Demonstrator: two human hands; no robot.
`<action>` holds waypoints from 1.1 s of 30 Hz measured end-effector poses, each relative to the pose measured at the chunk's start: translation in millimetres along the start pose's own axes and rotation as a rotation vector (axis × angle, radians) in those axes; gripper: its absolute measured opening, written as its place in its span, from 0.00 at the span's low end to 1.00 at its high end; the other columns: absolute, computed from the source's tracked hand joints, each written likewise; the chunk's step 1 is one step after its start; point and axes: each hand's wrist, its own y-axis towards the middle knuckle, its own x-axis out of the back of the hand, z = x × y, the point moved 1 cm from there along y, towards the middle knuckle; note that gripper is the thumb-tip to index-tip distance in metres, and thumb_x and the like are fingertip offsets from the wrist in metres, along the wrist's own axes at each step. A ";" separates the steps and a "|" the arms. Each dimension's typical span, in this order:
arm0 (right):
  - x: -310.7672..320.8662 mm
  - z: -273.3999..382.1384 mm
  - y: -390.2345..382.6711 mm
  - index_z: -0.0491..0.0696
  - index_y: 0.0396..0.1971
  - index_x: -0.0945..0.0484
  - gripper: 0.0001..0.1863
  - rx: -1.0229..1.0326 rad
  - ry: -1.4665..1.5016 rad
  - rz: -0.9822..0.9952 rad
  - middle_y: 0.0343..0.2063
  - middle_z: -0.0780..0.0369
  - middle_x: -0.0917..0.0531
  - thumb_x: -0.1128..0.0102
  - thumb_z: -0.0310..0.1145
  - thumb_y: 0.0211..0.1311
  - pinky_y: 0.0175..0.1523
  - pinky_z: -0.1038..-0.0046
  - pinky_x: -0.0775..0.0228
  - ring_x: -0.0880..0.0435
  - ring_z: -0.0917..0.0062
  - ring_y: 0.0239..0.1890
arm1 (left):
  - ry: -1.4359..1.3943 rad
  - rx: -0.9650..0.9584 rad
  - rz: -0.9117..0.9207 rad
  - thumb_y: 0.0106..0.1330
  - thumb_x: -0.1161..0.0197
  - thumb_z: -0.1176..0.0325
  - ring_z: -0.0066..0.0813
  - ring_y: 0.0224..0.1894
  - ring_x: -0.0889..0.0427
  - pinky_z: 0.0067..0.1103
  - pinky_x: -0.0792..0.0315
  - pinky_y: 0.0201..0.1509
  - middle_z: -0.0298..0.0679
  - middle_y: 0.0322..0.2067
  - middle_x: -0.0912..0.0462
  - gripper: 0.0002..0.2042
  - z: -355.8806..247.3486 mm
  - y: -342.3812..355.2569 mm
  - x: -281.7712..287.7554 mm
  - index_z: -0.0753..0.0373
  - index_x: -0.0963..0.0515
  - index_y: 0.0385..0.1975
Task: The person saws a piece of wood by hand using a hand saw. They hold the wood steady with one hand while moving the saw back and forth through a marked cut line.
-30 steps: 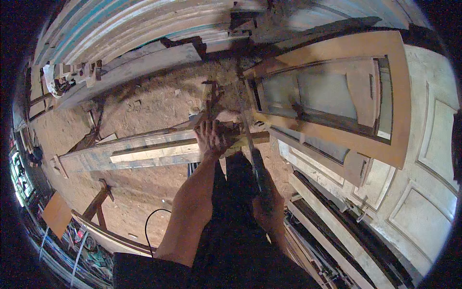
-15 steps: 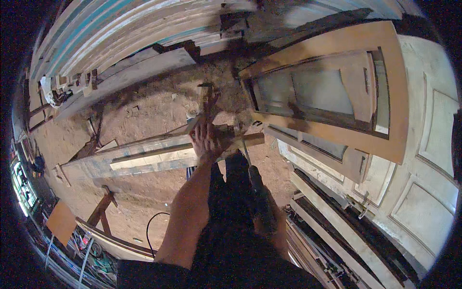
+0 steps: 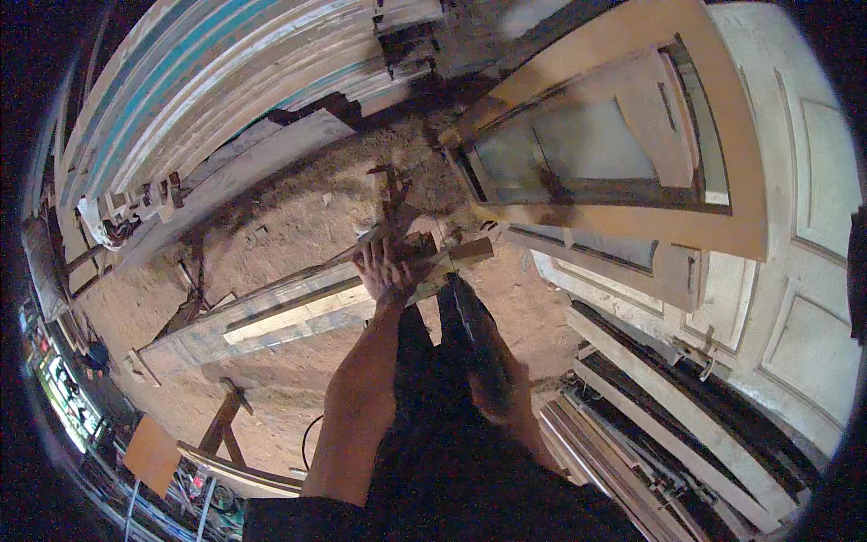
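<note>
My left hand (image 3: 386, 267) lies with fingers spread, pressing a wooden strip (image 3: 470, 253) whose end juts out to the right. Under it runs a long plank bench (image 3: 194, 339) with a paler board (image 3: 293, 318) along its top. My right hand (image 3: 493, 384) is in deep shadow, wrapped round the rear of a long, dark tool that looks like a handsaw (image 3: 467, 307), seen nearly edge-on. Its front end meets the strip just right of my left hand. The fingers of the right hand are mostly hidden.
Stacked boards (image 3: 199, 81) fill the back left. A framed wooden door (image 3: 632, 221) leans at the right, beside a pale panelled door (image 3: 822, 262). Long timbers (image 3: 668, 415) lie at the lower right. A wooden trestle (image 3: 224, 420) stands at the lower left on the dirt floor (image 3: 289, 379).
My right hand and the handsaw have moved forward, toward the strip. My left hand stays on the wood. The whole view has shifted slightly.
</note>
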 end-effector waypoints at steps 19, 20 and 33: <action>4.7 30.9 7.5 0.38 0.67 0.35 0.35 0.067 -0.128 -0.009 0.56 0.50 0.20 0.44 0.19 0.54 0.62 0.71 0.32 0.20 0.69 0.57 | 0.006 0.003 0.088 0.53 0.38 0.54 0.42 0.68 0.38 0.49 0.52 0.73 0.45 0.62 0.31 0.36 -25.4 21.9 52.5 0.60 0.33 0.65; 9.6 39.8 -11.0 0.38 0.67 0.35 0.35 0.043 -0.151 -0.004 0.56 0.50 0.20 0.44 0.19 0.54 0.62 0.71 0.32 0.20 0.69 0.57 | -0.005 -0.010 0.059 0.53 0.38 0.54 0.42 0.68 0.38 0.49 0.52 0.72 0.45 0.61 0.31 0.36 -25.8 19.3 57.9 0.60 0.32 0.64; 8.9 51.2 -8.2 0.39 0.66 0.33 0.34 0.147 -0.167 -0.031 0.54 0.50 0.19 0.45 0.18 0.55 0.63 0.70 0.33 0.20 0.67 0.57 | -0.057 0.013 0.040 0.53 0.40 0.54 0.45 0.71 0.42 0.52 0.56 0.73 0.47 0.65 0.34 0.35 -30.2 14.6 26.8 0.58 0.31 0.64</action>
